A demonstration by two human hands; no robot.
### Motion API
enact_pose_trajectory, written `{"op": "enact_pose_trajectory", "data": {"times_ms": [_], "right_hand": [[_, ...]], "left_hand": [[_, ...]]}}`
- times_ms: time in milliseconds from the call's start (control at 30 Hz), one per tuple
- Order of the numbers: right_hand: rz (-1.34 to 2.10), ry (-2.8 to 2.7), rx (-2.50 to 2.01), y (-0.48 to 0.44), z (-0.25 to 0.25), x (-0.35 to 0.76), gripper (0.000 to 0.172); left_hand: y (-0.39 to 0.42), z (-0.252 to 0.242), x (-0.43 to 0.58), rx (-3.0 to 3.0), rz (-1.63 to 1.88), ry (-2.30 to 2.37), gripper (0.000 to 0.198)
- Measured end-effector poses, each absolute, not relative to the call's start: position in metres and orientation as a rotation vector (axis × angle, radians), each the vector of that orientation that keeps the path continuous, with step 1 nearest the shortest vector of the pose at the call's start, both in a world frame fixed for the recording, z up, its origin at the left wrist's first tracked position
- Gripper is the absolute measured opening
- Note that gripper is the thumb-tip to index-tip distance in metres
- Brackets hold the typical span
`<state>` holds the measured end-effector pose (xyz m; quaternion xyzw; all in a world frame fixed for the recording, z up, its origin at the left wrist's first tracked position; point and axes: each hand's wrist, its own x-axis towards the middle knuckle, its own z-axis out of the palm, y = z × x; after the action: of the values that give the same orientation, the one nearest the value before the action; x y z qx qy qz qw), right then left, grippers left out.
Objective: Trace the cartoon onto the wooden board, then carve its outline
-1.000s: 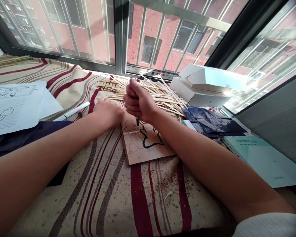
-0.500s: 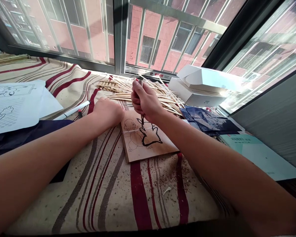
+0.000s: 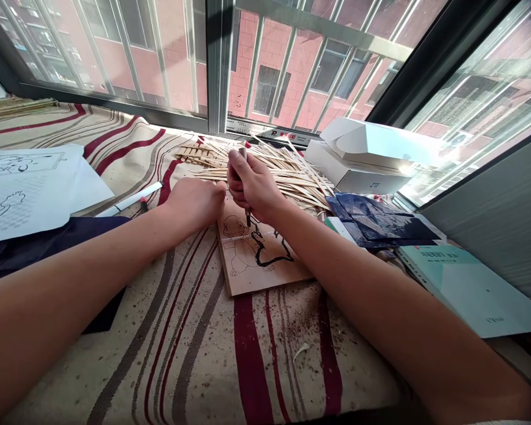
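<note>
"What's just changed?"

"My right grip (image 3: 253,186) has shifted the tool (image 3: 248,217) slightly toward nine o'clock over the board (image 3: 248,284); its tip now sits between the line drawing (image 3: 235,227) and the black outline (image 3: 260,262). I judge the work is moving to a neighbouring spot."

"And how does it hold?"

"Clenched round the near-upright tool, the board below at six o'clock. My left grip (image 3: 194,203) curls at the board's ten o'clock edge; I can't tell whether it's clasping anything."
</note>
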<state>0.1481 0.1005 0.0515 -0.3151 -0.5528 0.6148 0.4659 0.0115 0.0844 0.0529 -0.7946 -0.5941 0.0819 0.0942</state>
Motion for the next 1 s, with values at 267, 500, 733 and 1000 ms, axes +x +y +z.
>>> {"op": "enact_pose_trajectory", "data": {"times_ms": [267,500,733,1000], "right_hand": [[1.516,-1.381,-0.766,0.1,0.052,0.148,0.044],[1.524,-1.423,-0.747,0.101,0.052,0.149,0.044],[1.56,-1.431,-0.745,0.101,0.053,0.149,0.043],[1.502,-1.415,-0.819,0.107,0.048,0.14,0.04]], "left_hand": [[0.043,0.085,0.01,-2.651,0.646,-1.673,0.064],[0.013,0.079,0.017,-2.867,0.606,-1.629,0.069],[0.025,0.068,-0.003,-3.013,0.445,-1.532,0.074],[0.02,0.076,0.013,-2.899,0.614,-1.571,0.067]]}}
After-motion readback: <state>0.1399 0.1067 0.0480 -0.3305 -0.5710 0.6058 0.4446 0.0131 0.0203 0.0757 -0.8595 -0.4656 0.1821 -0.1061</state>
